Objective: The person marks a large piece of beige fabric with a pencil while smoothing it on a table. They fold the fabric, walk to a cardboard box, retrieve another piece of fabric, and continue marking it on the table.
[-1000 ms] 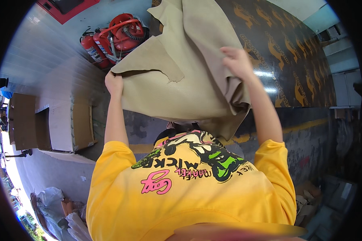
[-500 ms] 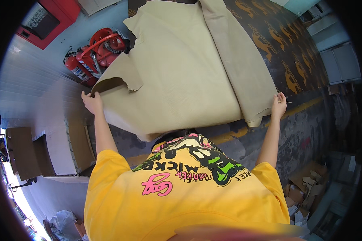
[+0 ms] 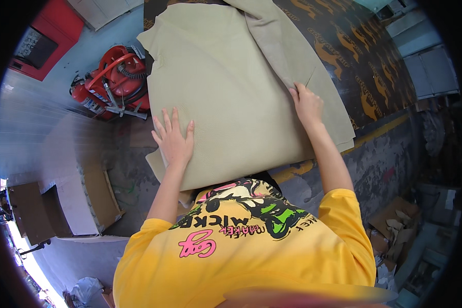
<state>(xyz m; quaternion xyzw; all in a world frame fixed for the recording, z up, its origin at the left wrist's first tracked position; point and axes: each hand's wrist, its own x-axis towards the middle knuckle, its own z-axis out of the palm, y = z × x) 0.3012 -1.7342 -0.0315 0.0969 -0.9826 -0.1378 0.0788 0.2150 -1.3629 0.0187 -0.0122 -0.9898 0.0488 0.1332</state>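
A beige sheet (image 3: 215, 92), seemingly pliable, was laid in front of the body, partly over a dark patterned board (image 3: 344, 66), with its near edge just before the yellow shirt (image 3: 241, 267). A long fold (image 3: 266, 31) was seen along its right side. The step in hand was judged to be the smoothing of this sheet. For that, it was thought best that the surface be held flat under 1 spread palm while the fold was eased outward lightly, so that no crease would be pressed in and the ragged left edge would not be tugged.

The left hand (image 3: 175, 145) was opened flat, its fingers fanned apart and rested on the sheet; nothing was gripped by it. The right hand (image 3: 309, 106) was curled beside the fold, its fingers drawn together around a thin sliver (image 3: 310, 76), whose kind could not be told. Whether the fold's edge was pinched there as well could not be told.
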